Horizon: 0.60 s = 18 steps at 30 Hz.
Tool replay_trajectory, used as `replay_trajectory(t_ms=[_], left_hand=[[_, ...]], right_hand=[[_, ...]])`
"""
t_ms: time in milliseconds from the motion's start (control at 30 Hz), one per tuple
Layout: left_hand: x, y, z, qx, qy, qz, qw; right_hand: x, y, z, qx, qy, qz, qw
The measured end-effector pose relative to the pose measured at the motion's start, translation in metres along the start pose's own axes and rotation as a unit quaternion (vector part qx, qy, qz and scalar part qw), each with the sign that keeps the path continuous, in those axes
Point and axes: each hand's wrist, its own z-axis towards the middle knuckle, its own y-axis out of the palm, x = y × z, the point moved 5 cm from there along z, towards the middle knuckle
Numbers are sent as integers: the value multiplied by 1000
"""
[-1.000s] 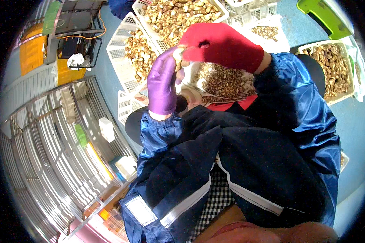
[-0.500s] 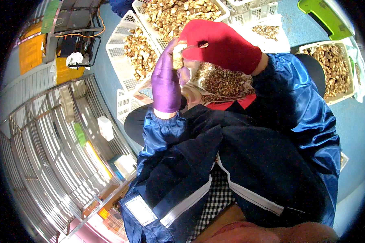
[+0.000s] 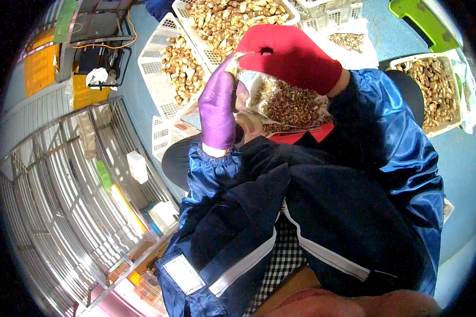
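- Head view, upper middle of the frame: the left hand (image 3: 217,113), in a purple glove, pinches a small pale mushroom piece (image 3: 231,66) between thumb and fingers.
- The right hand (image 3: 293,57), in a red glove, has curled fingers at the piece's upper end; whether it grips anything cannot be told.
- Below the right hand lies a heap of brown scraps (image 3: 296,108).
- At the top and upper left, white baskets (image 3: 149,63) hold mushrooms (image 3: 238,18).
- At the right edge stands a pale tub (image 3: 433,131) of brown pieces (image 3: 432,95).
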Motion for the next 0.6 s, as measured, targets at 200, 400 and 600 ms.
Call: replay_trajectory(t_ms=[200, 400, 600], left_hand=[[-5, -8, -1, 99, -90, -55, 990], [-2, -7, -2, 58, -19, 24, 998], [-6, -10, 3, 86, -47, 7, 995]], right_hand=[[5, 2, 3, 50, 21, 88, 995], [0, 1, 3, 76, -16, 17, 997], [-5, 6, 2, 77, -94, -28, 992]])
